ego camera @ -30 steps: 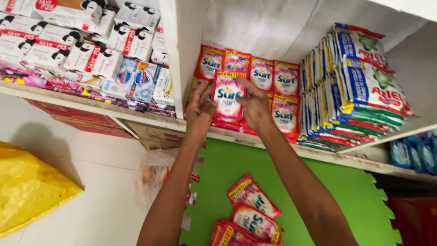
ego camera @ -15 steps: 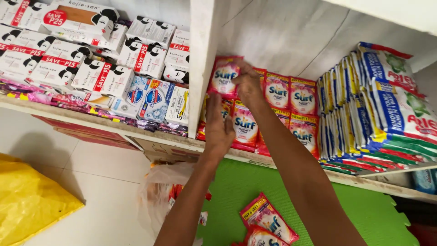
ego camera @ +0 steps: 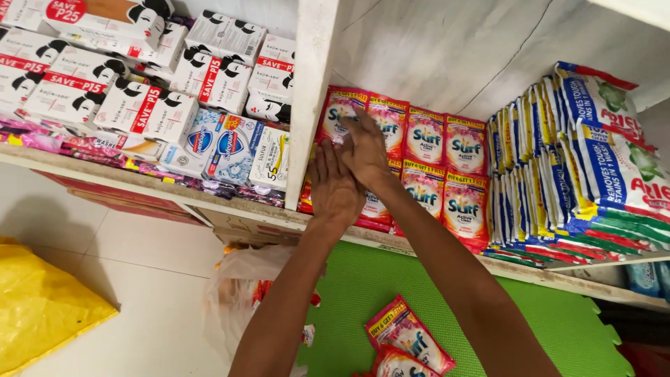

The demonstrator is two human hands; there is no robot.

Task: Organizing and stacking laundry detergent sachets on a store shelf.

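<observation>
Both hands are pressing against the red detergent sachets (ego camera: pixel 419 171) that are standing in rows on the white shelf (ego camera: pixel 265 218), in the compartment just right of the white upright divider (ego camera: pixel 310 105). The left hand (ego camera: pixel 335 185) is lying flat with its fingers stretched out and together, palm against the leftmost sachets beside the divider; it is gripping nothing that shows. The right hand (ego camera: pixel 364 150) is sitting at about one o'clock from the left one, overlapping its fingertips, its fingers also extended and resting on the top of a sachet in the back row; whether they are curling around the sachet's edge cannot be told. At three o'clock from the hands, blue and green sachets (ego camera: pixel 558 160) are standing in a tight stack at the right end of the shelf. At nine o'clock, past the divider, white soap boxes (ego camera: pixel 132 105) are lying in stacked rows. At six o'clock, below the shelf, more red sachets (ego camera: pixel 408 338) are lying on a green foam mat (ego camera: pixel 544 321), near a clear plastic bag (ego camera: pixel 244 286). At eight o'clock a yellow bag (ego camera: pixel 38 307) is resting on the pale tiled floor (ego camera: pixel 146 279).
</observation>
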